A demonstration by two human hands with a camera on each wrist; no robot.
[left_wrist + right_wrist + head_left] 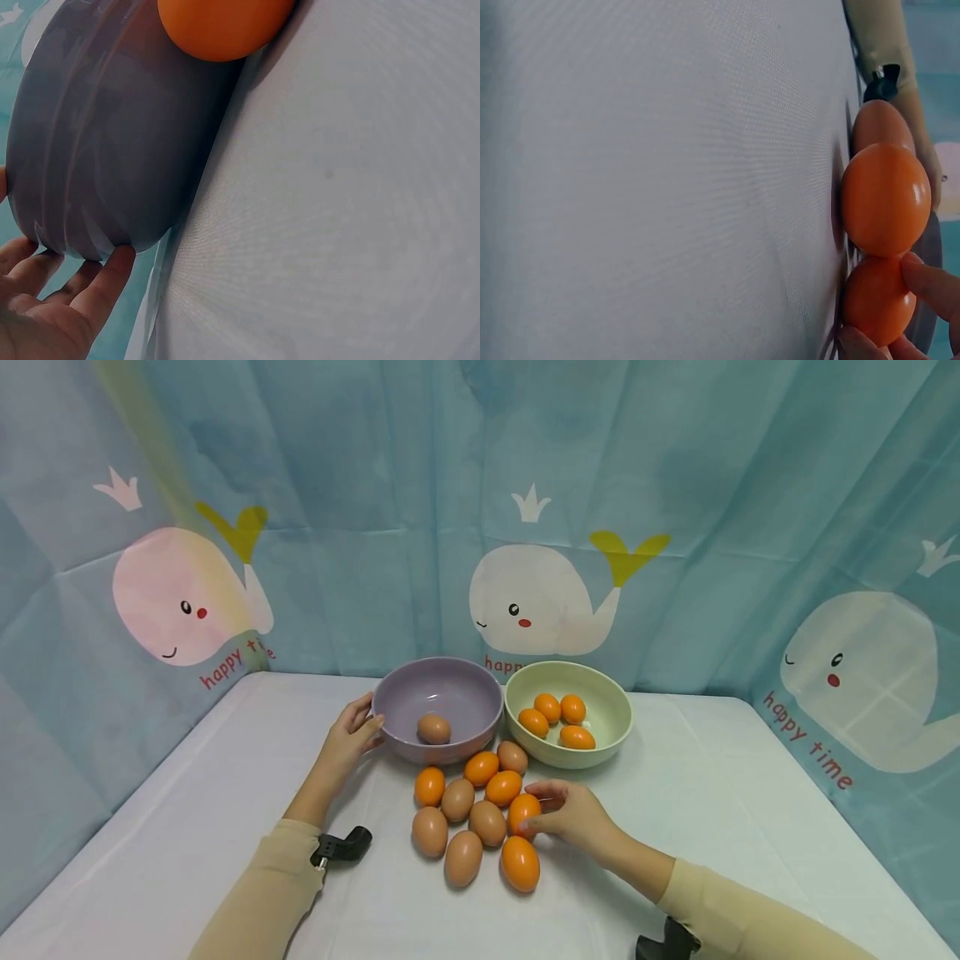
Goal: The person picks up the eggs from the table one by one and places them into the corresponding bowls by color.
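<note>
My left hand [350,739] rests at the left side of a purple bowl [393,697], its fairly straight fingertips touching the outer wall, as the left wrist view shows. One brown egg [434,729] lies in that bowl. In front of the bowls, my right hand [576,818] pinches an orange egg [522,811] between thumb and fingers; the egg is low at the tablecloth, among others. Nearest to it is another orange egg [521,864], on the near side. Brown eggs [463,858] and more orange eggs [430,787] lie loosely grouped to its left and behind.
A light green bowl [618,718] stands against the purple bowl's right side and contains several orange eggs [577,737]. White cloth [750,827] covers the table. Behind it hangs a blue curtain [420,527] with whale prints.
</note>
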